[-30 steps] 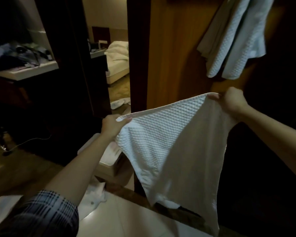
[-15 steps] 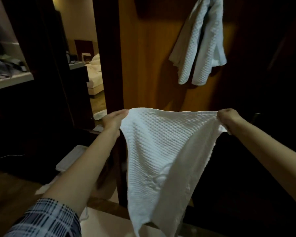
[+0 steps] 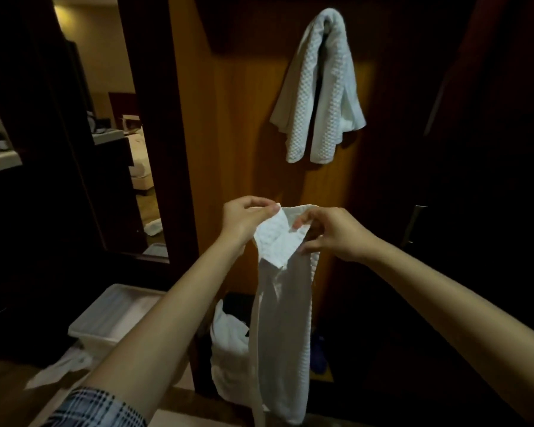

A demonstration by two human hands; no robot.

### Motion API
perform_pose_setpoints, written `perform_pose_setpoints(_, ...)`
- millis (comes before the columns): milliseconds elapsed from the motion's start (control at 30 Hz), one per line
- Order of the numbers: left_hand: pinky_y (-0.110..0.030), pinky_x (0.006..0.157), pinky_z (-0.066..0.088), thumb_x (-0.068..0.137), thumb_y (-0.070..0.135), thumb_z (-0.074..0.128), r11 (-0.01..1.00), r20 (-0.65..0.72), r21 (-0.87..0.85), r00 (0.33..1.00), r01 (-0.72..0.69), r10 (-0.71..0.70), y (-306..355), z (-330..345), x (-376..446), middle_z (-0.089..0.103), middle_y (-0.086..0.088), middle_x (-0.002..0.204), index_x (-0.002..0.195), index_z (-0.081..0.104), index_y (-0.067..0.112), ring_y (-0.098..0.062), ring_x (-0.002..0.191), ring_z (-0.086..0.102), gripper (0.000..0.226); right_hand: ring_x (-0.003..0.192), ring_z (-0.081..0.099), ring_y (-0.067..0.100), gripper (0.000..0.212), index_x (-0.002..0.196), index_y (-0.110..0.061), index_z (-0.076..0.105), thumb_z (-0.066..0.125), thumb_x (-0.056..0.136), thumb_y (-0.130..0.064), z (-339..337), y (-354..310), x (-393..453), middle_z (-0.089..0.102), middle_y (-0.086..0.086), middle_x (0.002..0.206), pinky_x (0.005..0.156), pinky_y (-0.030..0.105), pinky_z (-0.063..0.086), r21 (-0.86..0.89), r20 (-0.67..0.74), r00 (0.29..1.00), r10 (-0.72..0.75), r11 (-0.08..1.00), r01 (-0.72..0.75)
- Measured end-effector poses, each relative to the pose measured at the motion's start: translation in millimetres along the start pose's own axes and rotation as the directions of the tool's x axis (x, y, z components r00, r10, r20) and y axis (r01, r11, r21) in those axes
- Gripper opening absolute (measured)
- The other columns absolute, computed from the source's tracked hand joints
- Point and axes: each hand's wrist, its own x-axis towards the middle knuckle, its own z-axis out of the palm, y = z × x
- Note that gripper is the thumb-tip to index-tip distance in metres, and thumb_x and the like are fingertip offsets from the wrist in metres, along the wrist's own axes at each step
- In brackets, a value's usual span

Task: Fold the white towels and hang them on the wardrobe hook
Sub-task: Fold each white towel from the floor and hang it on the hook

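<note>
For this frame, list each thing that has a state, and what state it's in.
held towel: folded in half, hanging down from both hands.
left hand: pinches the towel's top corner.
right hand: pinches the top edge beside it.
hung towel: draped over the hook, on the wardrobe panel.
plastic bin: on the floor, open-topped.

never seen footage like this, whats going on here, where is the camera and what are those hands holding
There is no machine here. The camera sits on a person's head and looks forward and down, so you see their own two arms. The left hand and the right hand pinch the top of a white towel, brought together so it hangs down in a long fold. Behind, a second towel already hangs high on the wooden wardrobe panel. Down at the left a pale plastic bin stands on the floor.
</note>
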Motion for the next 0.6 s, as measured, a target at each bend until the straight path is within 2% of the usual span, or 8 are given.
perform_pose_setpoints(100,-0.015,0.05,0.044,0.075,0.02,0.078,1.0,0.025,0.003,1.0,0.005,-0.005,-7.5,1.0,-5.4,0.066,0.005,0.08,0.075,0.065,0.02,-0.007,0.075,0.063,0.013,0.075,0.068,0.022,0.016,0.082,-0.005,0.07,0.08,0.07,-0.007,8.0,5.9,-11.8,0.072,0.007,0.081,0.061,0.02,0.044,-0.164,-0.171,0.98,-0.106,0.983,0.078)
perform_pose_setpoints(167,-0.017,0.052,0.045,0.075,0.018,0.078,1.0,0.061,-0.008,0.998,0.007,-0.006,-10.1,3.3,-6.7,0.067,0.001,0.083,0.077,0.063,0.02,-0.01,0.076,0.064,0.016,0.072,0.064,0.023,0.019,0.077,-0.006,0.069,0.08,0.073,-0.021,11.4,8.8,-16.5,0.068,0.008,0.076,0.059,0.024,0.039,-0.286,-0.246,0.96,-0.136,0.956,0.063)
perform_pose_setpoints(233,-0.015,0.051,0.047,0.075,0.014,0.077,1.0,0.172,0.019,0.985,0.025,-0.028,-10.6,7.4,-8.4,0.07,-0.001,0.085,0.087,0.06,0.022,-0.007,0.073,0.066,0.022,0.075,0.044,0.018,0.028,0.078,-0.013,0.068,0.07,0.079,-0.041,11.4,9.0,-14.5,0.049,0.002,0.079,0.062,0.028,0.028,-0.472,-0.238,0.949,-0.209,0.878,0.075)
perform_pose_setpoints(300,-0.015,0.056,0.051,0.075,0.008,0.076,0.998,0.323,0.017,0.944,0.061,-0.063,-12.9,13.1,-11.9,0.071,-0.003,0.085,0.098,0.056,0.021,-0.007,0.074,0.069,0.033,0.08,0.035,0.017,0.025,0.092,-0.019,0.07,0.061,0.086,-0.042,9.2,8.7,-10.4,0.037,-0.001,0.084,0.067,0.028,0.021,-0.571,-0.128,0.952,-0.279,0.806,0.159)
perform_pose_setpoints(333,-0.016,0.06,0.052,0.076,0.006,0.075,0.996,0.367,-0.024,0.928,0.081,-0.067,-14.8,16.3,-13.6,0.071,-0.003,0.084,0.1,0.055,0.021,-0.007,0.075,0.069,0.035,0.082,0.038,0.018,0.025,0.098,-0.019,0.069,0.058,0.089,-0.04,8.0,9.5,-10.1,0.039,-0.002,0.084,0.068,0.027,0.02,-0.565,-0.074,0.958,-0.277,0.803,0.189)
perform_pose_setpoints(400,-0.02,0.068,0.052,0.08,0.005,0.07,0.987,0.367,-0.117,0.928,0.114,-0.064,-17.2,21.7,-16.1,0.07,-0.005,0.088,0.101,0.056,0.023,-0.01,0.082,0.068,0.031,0.083,0.047,0.019,0.024,0.092,-0.017,0.064,0.052,0.093,-0.038,7.0,11.5,-13.1,0.045,-0.006,0.079,0.068,0.025,0.022,-0.465,-0.05,0.974,-0.223,0.868,0.175)
perform_pose_setpoints(500,-0.024,0.073,0.048,0.09,0.012,0.055,0.954,0.379,-0.231,0.921,0.189,-0.09,-23.9,28.3,-21.0,0.066,-0.001,0.099,0.106,0.062,0.025,-0.011,0.09,0.061,0.022,0.077,0.05,0.019,0.024,0.076,-0.024,0.046,0.049,0.095,-0.038,10.4,17.4,-20.0,0.046,-0.011,0.068,0.076,0.03,0.03,-0.401,-0.143,0.979,-0.146,0.913,0.078)
perform_pose_setpoints(600,-0.022,0.07,0.052,0.091,0.025,0.046,0.817,0.491,-0.454,0.865,0.354,-0.102,-33.0,31.2,-30.2,0.068,0.002,0.08,0.119,0.062,0.018,-0.008,0.079,0.065,0.032,0.075,0.05,0.022,0.025,0.073,-0.024,0.046,0.05,0.096,-0.034,17.0,20.9,-25.0,0.058,0.001,0.066,0.084,0.033,0.026,-0.437,-0.254,0.961,-0.11,0.899,-0.013)
